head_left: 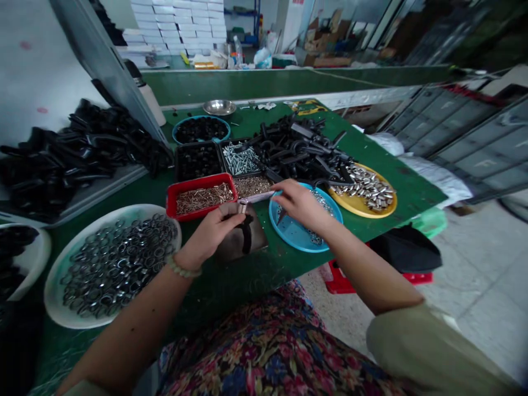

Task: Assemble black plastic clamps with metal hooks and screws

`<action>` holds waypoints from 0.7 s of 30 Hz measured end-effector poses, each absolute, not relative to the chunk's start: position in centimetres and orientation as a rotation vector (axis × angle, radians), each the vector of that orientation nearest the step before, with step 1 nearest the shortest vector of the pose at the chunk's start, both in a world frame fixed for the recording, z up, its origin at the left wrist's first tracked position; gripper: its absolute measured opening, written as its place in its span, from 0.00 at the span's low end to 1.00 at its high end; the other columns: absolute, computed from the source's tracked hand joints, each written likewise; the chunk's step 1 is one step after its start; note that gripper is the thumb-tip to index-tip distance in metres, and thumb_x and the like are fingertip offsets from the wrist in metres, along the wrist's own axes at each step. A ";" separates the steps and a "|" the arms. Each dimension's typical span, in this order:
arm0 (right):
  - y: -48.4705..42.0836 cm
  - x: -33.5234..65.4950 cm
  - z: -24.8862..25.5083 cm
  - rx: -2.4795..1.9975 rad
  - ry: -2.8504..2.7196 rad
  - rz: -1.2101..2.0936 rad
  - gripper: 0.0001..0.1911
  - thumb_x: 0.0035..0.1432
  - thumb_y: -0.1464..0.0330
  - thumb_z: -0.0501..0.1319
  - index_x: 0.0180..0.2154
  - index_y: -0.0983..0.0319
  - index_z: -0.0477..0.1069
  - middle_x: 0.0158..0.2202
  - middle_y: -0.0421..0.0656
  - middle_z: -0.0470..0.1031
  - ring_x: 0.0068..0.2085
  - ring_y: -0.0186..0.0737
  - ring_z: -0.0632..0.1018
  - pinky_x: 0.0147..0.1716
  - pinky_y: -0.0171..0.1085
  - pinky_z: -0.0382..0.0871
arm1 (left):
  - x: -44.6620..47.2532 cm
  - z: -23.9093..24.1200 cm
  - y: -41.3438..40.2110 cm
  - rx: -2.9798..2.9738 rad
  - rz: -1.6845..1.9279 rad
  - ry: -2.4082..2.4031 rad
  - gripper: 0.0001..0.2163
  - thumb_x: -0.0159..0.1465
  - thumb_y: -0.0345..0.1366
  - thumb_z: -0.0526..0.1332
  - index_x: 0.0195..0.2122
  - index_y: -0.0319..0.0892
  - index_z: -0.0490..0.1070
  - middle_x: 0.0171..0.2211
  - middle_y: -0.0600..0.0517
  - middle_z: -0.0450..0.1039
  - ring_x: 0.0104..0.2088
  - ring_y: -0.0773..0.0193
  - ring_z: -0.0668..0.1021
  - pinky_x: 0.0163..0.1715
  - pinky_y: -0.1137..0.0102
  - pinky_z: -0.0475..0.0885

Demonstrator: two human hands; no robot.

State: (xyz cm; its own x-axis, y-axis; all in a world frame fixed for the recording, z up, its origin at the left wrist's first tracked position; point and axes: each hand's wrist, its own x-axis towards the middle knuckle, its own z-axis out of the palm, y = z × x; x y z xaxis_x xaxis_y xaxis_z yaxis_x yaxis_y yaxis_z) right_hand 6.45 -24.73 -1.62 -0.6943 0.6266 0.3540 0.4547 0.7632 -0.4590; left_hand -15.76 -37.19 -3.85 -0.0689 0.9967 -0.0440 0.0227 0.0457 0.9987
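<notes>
My left hand [210, 231] is closed, with thumb and fingers pinching a black curved plastic part [246, 237] that has a ribbed silver metal piece [243, 207] at its top. This part is held over a dark flat plate [258, 236] on the table. To the right, my right hand [299, 204] is closed, its fingertips over the left rim of a blue plate [284, 236] of small metal pieces. A pale thin stick [258, 197] ends by those fingertips, and a dark pointed tip shows below them. What the right fingers grip is hidden.
A white basin [53, 291] of metal rings stands left. Ahead are a red tray [171, 201] of copper-coloured pins, silver screws [239, 159] and piled black parts [301, 146]. A yellow plate [350, 208] of metal sleeves is at the right, beside the green table's edge.
</notes>
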 end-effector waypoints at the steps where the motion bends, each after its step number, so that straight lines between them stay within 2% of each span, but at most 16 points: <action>1: -23.1 8.5 -2.1 -1.067 -2.336 0.305 0.11 0.65 0.67 0.54 0.44 0.63 0.72 0.41 0.49 0.74 0.43 0.44 0.74 0.45 0.44 0.69 | -15.9 -3.8 -37.3 1.080 1.244 1.309 0.11 0.59 0.43 0.64 0.39 0.42 0.76 0.38 0.49 0.78 0.40 0.58 0.78 0.42 0.63 0.74; 2: -21.5 10.4 -2.7 -1.311 -2.225 0.137 0.12 0.65 0.69 0.52 0.42 0.64 0.73 0.39 0.51 0.74 0.42 0.46 0.74 0.44 0.45 0.69 | -16.0 -3.8 -37.5 1.030 1.264 1.331 0.11 0.58 0.42 0.65 0.38 0.42 0.75 0.37 0.49 0.78 0.38 0.59 0.78 0.40 0.65 0.74; 4: -18.5 13.7 -3.7 -1.528 -2.270 -0.104 0.15 0.64 0.71 0.49 0.43 0.67 0.74 0.41 0.55 0.74 0.44 0.50 0.72 0.45 0.46 0.67 | -16.1 -3.8 -37.7 1.066 1.247 1.399 0.10 0.57 0.42 0.66 0.35 0.42 0.75 0.34 0.50 0.77 0.36 0.60 0.77 0.38 0.66 0.73; 7: -16.0 16.2 -4.7 -1.497 -2.548 -0.378 0.19 0.64 0.73 0.47 0.46 0.64 0.74 0.48 0.55 0.72 0.49 0.53 0.69 0.45 0.46 0.64 | -16.2 -3.6 -37.7 1.347 1.162 1.575 0.08 0.58 0.42 0.64 0.31 0.42 0.72 0.31 0.52 0.75 0.34 0.60 0.76 0.38 0.66 0.70; 11: -15.5 17.9 -5.6 -1.472 -2.663 -0.578 0.18 0.64 0.70 0.49 0.48 0.58 0.74 0.53 0.53 0.69 0.51 0.54 0.65 0.46 0.49 0.59 | -16.0 -2.9 -37.8 1.604 1.154 1.798 0.07 0.63 0.41 0.58 0.34 0.44 0.70 0.31 0.53 0.73 0.35 0.60 0.74 0.39 0.66 0.68; 14: -15.2 19.7 -6.4 -1.475 -2.761 -0.532 0.18 0.65 0.68 0.50 0.51 0.58 0.74 0.47 0.53 0.73 0.50 0.54 0.66 0.47 0.50 0.57 | -15.8 -2.5 -38.1 1.640 1.184 1.803 0.06 0.64 0.39 0.55 0.34 0.44 0.67 0.30 0.53 0.70 0.33 0.61 0.73 0.36 0.68 0.67; 18: -14.1 19.6 -5.8 -1.282 -2.699 -0.323 0.16 0.66 0.66 0.51 0.47 0.62 0.74 0.40 0.51 0.77 0.49 0.51 0.70 0.50 0.49 0.56 | -15.3 -2.2 -38.1 1.668 1.152 1.746 0.05 0.65 0.37 0.53 0.34 0.43 0.65 0.30 0.54 0.68 0.32 0.62 0.71 0.36 0.68 0.66; 21: -12.9 16.5 -4.4 -1.181 -2.505 -0.021 0.18 0.62 0.61 0.58 0.50 0.63 0.72 0.34 0.47 0.76 0.39 0.46 0.74 0.43 0.44 0.63 | -14.9 -2.2 -37.9 1.700 1.090 1.744 0.05 0.65 0.36 0.53 0.36 0.42 0.65 0.32 0.52 0.69 0.34 0.62 0.72 0.37 0.68 0.66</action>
State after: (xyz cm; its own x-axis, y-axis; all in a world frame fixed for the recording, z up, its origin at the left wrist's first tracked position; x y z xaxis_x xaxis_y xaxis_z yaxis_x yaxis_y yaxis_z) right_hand 16.45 -12.88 -4.36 -0.5801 0.7423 0.3353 0.7478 0.6485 -0.1419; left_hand -14.91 -37.88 -2.16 -0.1232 0.9732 0.1942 0.6009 -0.0825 0.7950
